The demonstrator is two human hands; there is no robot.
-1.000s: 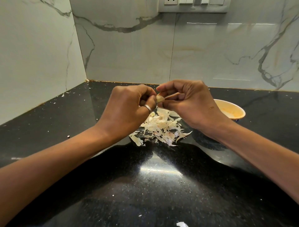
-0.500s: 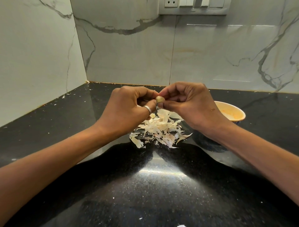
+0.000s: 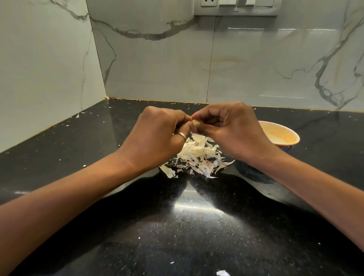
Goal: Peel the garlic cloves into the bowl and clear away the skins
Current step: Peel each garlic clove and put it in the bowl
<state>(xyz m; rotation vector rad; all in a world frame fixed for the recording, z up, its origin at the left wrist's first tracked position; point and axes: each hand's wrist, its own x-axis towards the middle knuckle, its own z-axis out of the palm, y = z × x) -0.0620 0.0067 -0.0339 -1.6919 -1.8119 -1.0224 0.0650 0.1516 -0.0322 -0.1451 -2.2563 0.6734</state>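
Small pale garlic clove [image 3: 196,123] sits pinched between right hand [image 3: 230,130] fingertips; left hand [image 3: 157,136] (ringed) seemingly nips its end.

Saw a glossy black worktop [image 3: 59,157], finely speckled, with a bright patch of reflected light [image 3: 194,206] near its front middle. Noted two walls of pale marble-look tile with grey veins meeting at the far corner, the left wall [image 3: 39,69] and the back wall [image 3: 256,69], the latter split by a thin upright joint [image 3: 211,59]. Found a grey switch panel [image 3: 235,8] at the top of the back wall, cut off by the frame, a socket [image 3: 208,2] at its left end.
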